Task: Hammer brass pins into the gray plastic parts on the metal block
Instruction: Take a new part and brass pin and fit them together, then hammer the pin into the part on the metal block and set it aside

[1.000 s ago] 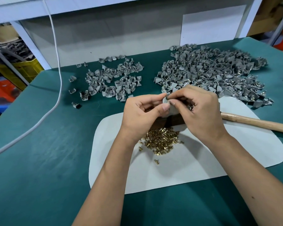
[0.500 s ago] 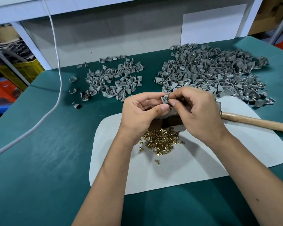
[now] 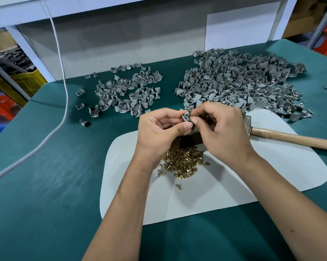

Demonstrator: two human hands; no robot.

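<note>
- Both hands meet above the middle of the teal-covered surface (image 3: 46, 185), raised over the pale grey rounded mat (image 3: 234, 185) that lies on it.
- Left hand (image 3: 159, 132): its grip is narrow, thumb and fingers pinching one small gray plastic part (image 3: 185, 116) held up at the fingertips.
- Right hand (image 3: 221, 132): its grip is curled tight, fingertips pressed against the same part from the right; whether a pin sits between them I cannot tell, as it is too small to see.
- Just below the hands, a dark metal block (image 3: 189, 140) shows on the mat, mostly hidden by them.
- Nearer than the block, a loose heap of small brass pins (image 3: 183, 162) lies on the mat, with a few strays just beside it.
- To the right, a hammer with a pale wooden handle (image 3: 294, 138) rests on the mat, its head partly behind the right hand.
- On the far right of the surface sits a large pile of gray plastic parts (image 3: 243, 85); some show brass.
- Far left of that lies a smaller scattered pile of gray parts (image 3: 128, 91).
- One white cable (image 3: 65, 95) hangs down and trails across the left of the surface.
</note>
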